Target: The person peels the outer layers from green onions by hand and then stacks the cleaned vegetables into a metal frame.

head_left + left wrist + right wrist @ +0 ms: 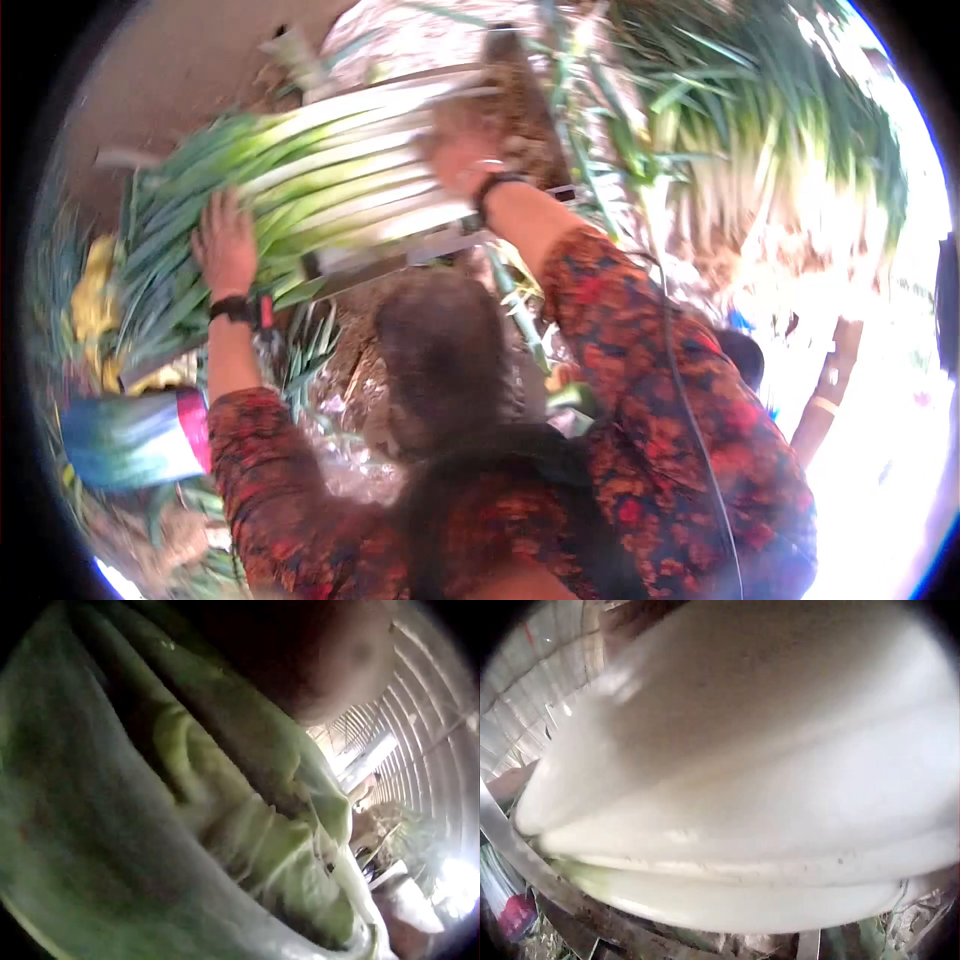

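Note:
A row of leeks point(350, 170) lies side by side across a metal frame point(430, 246), green leaves to the left and white shafts to the right. My left hand point(228, 243) rests on the leaves with its fingers extended. In the left wrist view, folded leek leaves point(247, 832) fill most of the picture, with a blurred part of the hand above. My right hand point(465, 145), blurred, lies flat over the white ends beside the frame's right side. White leek shafts point(765, 825) fill the right wrist view, where that hand's fingers are hidden.
A large heap of leeks point(770, 150) with rooty ends stands at the upper right. At the lower left lies a blue-green bundle with a pink band point(193, 430), and above it yellow material point(93, 300). A wooden stick point(830, 390) stands at the right. Loose leaves litter the ground.

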